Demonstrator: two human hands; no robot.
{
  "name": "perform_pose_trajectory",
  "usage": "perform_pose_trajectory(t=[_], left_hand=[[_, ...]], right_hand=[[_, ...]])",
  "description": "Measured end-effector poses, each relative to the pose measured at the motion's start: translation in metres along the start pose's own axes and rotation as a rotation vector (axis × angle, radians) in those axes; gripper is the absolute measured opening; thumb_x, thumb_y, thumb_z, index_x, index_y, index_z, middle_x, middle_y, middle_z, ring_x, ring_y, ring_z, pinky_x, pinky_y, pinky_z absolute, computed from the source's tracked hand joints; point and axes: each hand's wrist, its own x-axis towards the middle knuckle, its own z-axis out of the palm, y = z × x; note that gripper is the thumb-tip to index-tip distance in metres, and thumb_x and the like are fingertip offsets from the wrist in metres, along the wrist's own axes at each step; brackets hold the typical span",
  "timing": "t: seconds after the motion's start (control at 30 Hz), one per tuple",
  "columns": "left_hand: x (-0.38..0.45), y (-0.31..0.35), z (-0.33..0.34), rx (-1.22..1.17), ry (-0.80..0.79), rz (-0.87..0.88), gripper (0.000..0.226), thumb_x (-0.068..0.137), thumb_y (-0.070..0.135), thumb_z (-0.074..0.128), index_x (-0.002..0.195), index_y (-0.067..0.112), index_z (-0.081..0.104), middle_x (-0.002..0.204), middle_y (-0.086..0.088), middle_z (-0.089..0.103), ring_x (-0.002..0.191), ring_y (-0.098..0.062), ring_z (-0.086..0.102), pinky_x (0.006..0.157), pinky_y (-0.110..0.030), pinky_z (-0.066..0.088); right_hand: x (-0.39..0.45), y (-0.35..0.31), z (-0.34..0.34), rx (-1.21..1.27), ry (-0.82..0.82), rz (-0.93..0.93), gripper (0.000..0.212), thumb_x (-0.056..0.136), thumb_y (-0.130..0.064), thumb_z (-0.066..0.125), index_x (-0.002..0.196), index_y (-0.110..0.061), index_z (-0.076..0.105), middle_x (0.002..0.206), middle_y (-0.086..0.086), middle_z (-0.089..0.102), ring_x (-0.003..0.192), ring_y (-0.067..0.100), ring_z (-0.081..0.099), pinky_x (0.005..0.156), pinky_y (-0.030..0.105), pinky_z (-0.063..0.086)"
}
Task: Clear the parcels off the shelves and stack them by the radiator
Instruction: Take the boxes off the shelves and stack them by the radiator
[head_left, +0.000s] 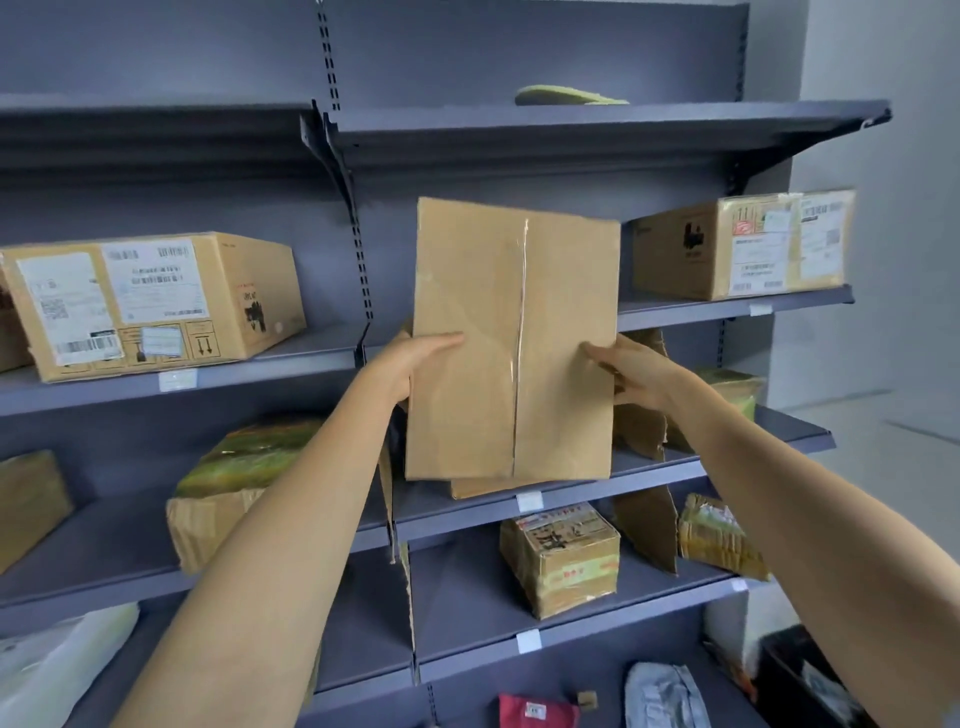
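Note:
A plain brown cardboard box (514, 343) with a taped centre seam is held upright in front of the grey shelving (675, 467). My left hand (415, 364) grips its left edge, thumb on the front face. My right hand (631, 374) grips its right edge, fingers on the front. The box's bottom hangs just above the middle shelf. More parcels stay on the shelves: a labelled carton (150, 304) at left, a labelled carton (743, 244) at upper right, a green-taped parcel (228, 483), and a small taped box (561, 556).
Cardboard dividers (647, 525) stand on the right shelves beside a crumpled parcel (719, 535). A grey bag (665, 696) and a red pouch (537, 709) lie on the lowest shelf. A white bag (57, 665) sits at lower left. A green item (566, 96) lies on the top shelf.

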Motion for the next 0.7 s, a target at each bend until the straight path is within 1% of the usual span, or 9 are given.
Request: perform_pose_trajectory(t=[0.1,0.17,0.23,0.3,0.37,0.53,0.63,0.67,0.7], left_hand=[[-0.001,0.0,0.004,0.076,0.028,0.013,0.084,0.067,0.026,0.082,0.138,0.014,0.04,0.126,-0.011,0.06,0.107,-0.026,0.062,0.088,-0.045,0.052],[-0.007,-0.006,0.007,0.101,0.034,-0.009,0.084,0.067,0.031,0.082,0.137,0.015,0.04,0.127,-0.01,0.059,0.109,-0.025,0.06,0.087,-0.045,0.052],[-0.015,-0.014,0.011,0.094,0.012,-0.028,0.077,0.069,0.034,0.08,0.135,0.016,0.043,0.126,-0.009,0.06,0.103,-0.023,0.061,0.075,-0.04,0.053],[-0.024,-0.025,0.02,0.054,-0.039,-0.04,0.067,0.073,0.034,0.078,0.131,0.018,0.049,0.123,-0.009,0.062,0.099,-0.022,0.062,0.067,-0.036,0.051],[-0.036,-0.039,0.035,0.017,-0.097,-0.06,0.063,0.074,0.034,0.076,0.13,0.019,0.052,0.119,-0.008,0.065,0.102,-0.023,0.062,0.07,-0.037,0.052],[-0.068,-0.089,0.107,-0.001,-0.285,-0.158,0.047,0.078,0.031,0.073,0.12,0.016,0.06,0.104,-0.004,0.07,0.09,-0.02,0.066,0.069,-0.033,0.053],[-0.091,-0.128,0.177,0.064,-0.399,-0.219,0.046,0.079,0.032,0.072,0.12,0.014,0.06,0.095,-0.003,0.069,0.094,-0.022,0.065,0.084,-0.036,0.052],[-0.102,-0.141,0.204,0.09,-0.448,-0.243,0.047,0.079,0.034,0.072,0.12,0.014,0.06,0.093,-0.004,0.068,0.094,-0.022,0.064,0.089,-0.037,0.051],[-0.117,-0.156,0.23,0.118,-0.512,-0.272,0.048,0.08,0.035,0.071,0.121,0.014,0.06,0.093,-0.004,0.067,0.093,-0.022,0.063,0.093,-0.039,0.049]], right_hand=[[0.002,0.011,-0.001,0.038,-0.015,-0.045,0.052,0.094,-0.034,0.052,0.141,-0.022,0.032,0.136,0.002,0.043,0.127,0.026,0.039,0.108,0.054,0.033],[-0.005,0.013,-0.001,0.054,0.006,-0.072,0.052,0.094,-0.034,0.051,0.141,-0.025,0.032,0.135,0.001,0.044,0.126,0.026,0.04,0.108,0.056,0.032],[-0.019,0.013,-0.003,0.045,0.05,-0.09,0.05,0.094,-0.035,0.051,0.14,-0.027,0.034,0.134,0.001,0.046,0.121,0.024,0.044,0.106,0.054,0.036],[-0.037,0.014,-0.01,0.049,0.084,-0.119,0.046,0.094,-0.034,0.052,0.137,-0.026,0.039,0.127,0.001,0.053,0.106,0.018,0.054,0.089,0.041,0.049],[-0.061,0.02,-0.021,0.051,0.139,-0.145,0.044,0.093,-0.032,0.054,0.135,-0.024,0.043,0.113,-0.002,0.059,0.088,0.01,0.058,0.066,0.025,0.049],[-0.145,0.07,-0.066,0.036,0.386,-0.088,0.041,0.09,-0.029,0.059,0.128,-0.021,0.047,0.095,-0.007,0.058,0.079,0.007,0.056,0.06,0.018,0.045],[-0.214,0.118,-0.108,0.014,0.55,-0.008,0.04,0.09,-0.025,0.06,0.127,-0.016,0.049,0.101,-0.001,0.059,0.082,0.011,0.057,0.063,0.018,0.046],[-0.239,0.134,-0.123,0.018,0.594,0.025,0.038,0.09,-0.023,0.06,0.126,-0.016,0.05,0.094,-0.002,0.062,0.074,0.01,0.058,0.057,0.018,0.047],[-0.266,0.148,-0.139,0.008,0.635,0.071,0.034,0.09,-0.024,0.06,0.122,-0.018,0.05,0.076,-0.006,0.064,0.057,0.006,0.056,0.045,0.018,0.044]])
